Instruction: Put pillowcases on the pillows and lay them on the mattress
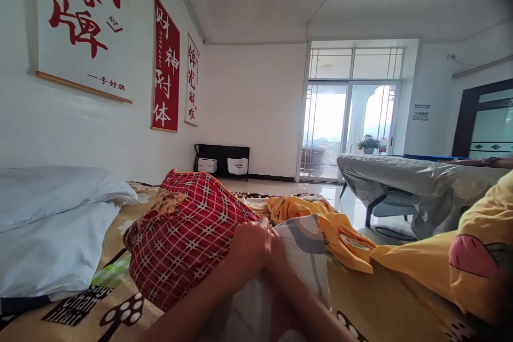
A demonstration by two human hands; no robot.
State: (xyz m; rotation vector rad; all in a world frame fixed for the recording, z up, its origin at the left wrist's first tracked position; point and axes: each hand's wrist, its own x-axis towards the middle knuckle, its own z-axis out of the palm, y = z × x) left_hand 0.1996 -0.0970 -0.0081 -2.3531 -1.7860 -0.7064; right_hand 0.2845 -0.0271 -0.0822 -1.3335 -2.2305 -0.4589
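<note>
A plump pillow in a red plaid cover (pixel 192 230), with a brown printed figure at its left end, lies tilted on the bed. My left hand (pixel 250 238) is closed at the pillow's right edge, its knuckles showing. Pressed close against it is my right hand (pixel 273 240), whose fingers are mostly hidden behind the left. Just right of the hands, a white and grey quilted cloth (pixel 306 248) lies against the right forearm. Crumpled yellow fabric (pixel 328 224) spreads beyond it.
White pillows (pixel 56 230) are stacked at the left on the patterned tan bedsheet (pixel 360 299). Yellow bedding with a pink print (pixel 475 254) rises at the right. Farther back stand a plastic-covered table (pixel 420 176), a chair (pixel 387 206) and a low black rack (pixel 224 152).
</note>
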